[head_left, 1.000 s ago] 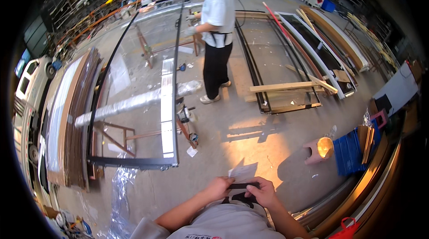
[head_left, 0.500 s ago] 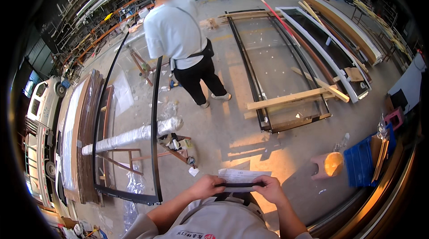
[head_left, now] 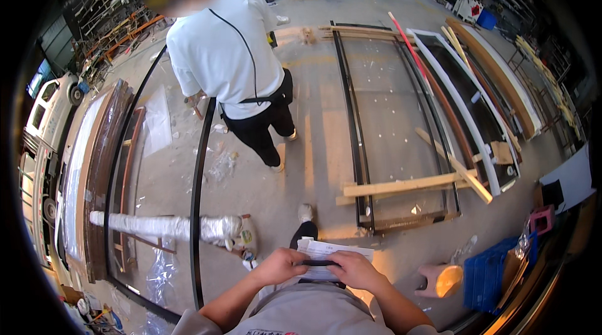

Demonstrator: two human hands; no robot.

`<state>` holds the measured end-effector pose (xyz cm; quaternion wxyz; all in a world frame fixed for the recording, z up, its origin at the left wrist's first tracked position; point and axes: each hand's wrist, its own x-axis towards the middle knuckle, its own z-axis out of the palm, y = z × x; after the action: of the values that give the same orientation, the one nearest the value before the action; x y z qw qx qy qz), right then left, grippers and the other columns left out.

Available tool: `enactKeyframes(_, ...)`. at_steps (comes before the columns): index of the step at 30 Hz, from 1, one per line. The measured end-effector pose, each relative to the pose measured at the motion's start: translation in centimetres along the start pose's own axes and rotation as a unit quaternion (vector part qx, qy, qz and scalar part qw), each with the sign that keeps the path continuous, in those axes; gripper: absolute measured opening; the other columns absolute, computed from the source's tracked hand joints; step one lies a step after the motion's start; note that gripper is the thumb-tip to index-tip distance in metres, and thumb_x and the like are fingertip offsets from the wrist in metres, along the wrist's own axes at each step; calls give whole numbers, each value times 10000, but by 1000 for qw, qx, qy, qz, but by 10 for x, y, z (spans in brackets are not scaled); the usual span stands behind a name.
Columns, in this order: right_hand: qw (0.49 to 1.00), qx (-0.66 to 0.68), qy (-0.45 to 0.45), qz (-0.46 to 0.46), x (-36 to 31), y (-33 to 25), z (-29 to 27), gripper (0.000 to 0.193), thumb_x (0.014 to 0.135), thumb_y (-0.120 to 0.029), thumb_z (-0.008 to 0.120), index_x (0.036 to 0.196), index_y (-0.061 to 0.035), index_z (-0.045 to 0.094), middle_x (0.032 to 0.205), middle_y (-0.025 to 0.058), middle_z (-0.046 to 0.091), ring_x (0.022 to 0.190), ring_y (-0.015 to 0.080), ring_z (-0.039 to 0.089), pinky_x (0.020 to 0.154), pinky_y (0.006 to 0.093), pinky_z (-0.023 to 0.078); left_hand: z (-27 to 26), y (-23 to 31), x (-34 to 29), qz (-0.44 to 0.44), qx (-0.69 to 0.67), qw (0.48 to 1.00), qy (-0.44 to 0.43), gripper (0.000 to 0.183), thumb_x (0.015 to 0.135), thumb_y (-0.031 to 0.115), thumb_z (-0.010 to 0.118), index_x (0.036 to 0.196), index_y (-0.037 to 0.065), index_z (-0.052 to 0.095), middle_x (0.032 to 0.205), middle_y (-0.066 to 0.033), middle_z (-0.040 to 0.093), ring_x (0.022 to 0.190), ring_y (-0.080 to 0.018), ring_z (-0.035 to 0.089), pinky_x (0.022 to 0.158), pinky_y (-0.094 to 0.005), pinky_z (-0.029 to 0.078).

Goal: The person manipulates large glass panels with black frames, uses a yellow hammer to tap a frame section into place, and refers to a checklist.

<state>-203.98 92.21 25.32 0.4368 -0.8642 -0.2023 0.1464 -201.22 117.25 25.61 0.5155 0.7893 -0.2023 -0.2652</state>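
Observation:
My left hand (head_left: 279, 266) and my right hand (head_left: 355, 269) are close together in front of my torso. Both are closed on a short black strip (head_left: 320, 263), one at each end. A printed white sheet of paper (head_left: 327, 248) lies behind and beneath the strip, and my fingers pinch it along with the strip. Its lower part is partly covered by my hands. Ahead and to the left, a person in a white top (head_left: 229, 62) stands beside a large black frame (head_left: 199, 200), with one hand near its upper end.
A silver-wrapped roll (head_left: 163, 227) crosses the black frame on a low stand. Glazed frames (head_left: 351, 134) lie at right with wooden bars (head_left: 407, 183) across. Nearer stand a pink stool (head_left: 433, 280) and a blue crate (head_left: 483, 285). Brown wrapped panels (head_left: 103, 172) stand at far left.
My view has moved forward, and my foot now shows ahead. My hands have come closer together on the strip. The person in white looks nearer, with a hand by the frame.

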Motion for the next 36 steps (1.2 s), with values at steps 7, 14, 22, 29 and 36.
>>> enactKeyframes(7,999,31,10,42,156,31,-68,210,875,-180,624,1012,-22,636,919,206,649,885,402,615,771,446,500,-113,-11,149,-73,-86,993,38,204,845,62,635,1024,-15,695,778,-50,677,725,-68,555,660,-257,472)
enactKeyframes(14,995,49,22,78,278,50,-145,203,853,-178,660,967,-14,625,860,199,631,824,408,616,713,442,494,-196,14,275,7,-131,989,74,137,867,86,595,882,-45,633,677,-117,590,652,-95,509,609,-296,441)
enactKeyframes(22,999,25,-23,9,423,122,-243,223,808,-124,677,984,-2,613,947,172,625,909,373,608,780,414,500,-267,20,417,122,48,985,114,130,838,85,603,872,-15,678,678,-178,586,611,-306,592,561,-368,455)
enactKeyframes(29,995,-3,-62,-72,576,200,-359,256,831,-175,660,1022,-14,604,971,166,628,937,360,608,804,428,501,-343,35,575,68,53,975,202,153,817,75,606,900,-29,681,646,-160,587,561,-293,598,534,-382,459)
enactKeyframes(36,990,9,-98,-100,703,243,-477,222,823,-174,675,990,-35,633,923,139,629,878,338,617,764,417,508,-415,71,691,34,47,966,251,145,844,101,569,858,-19,648,691,-184,578,624,-348,581,582,-420,461)
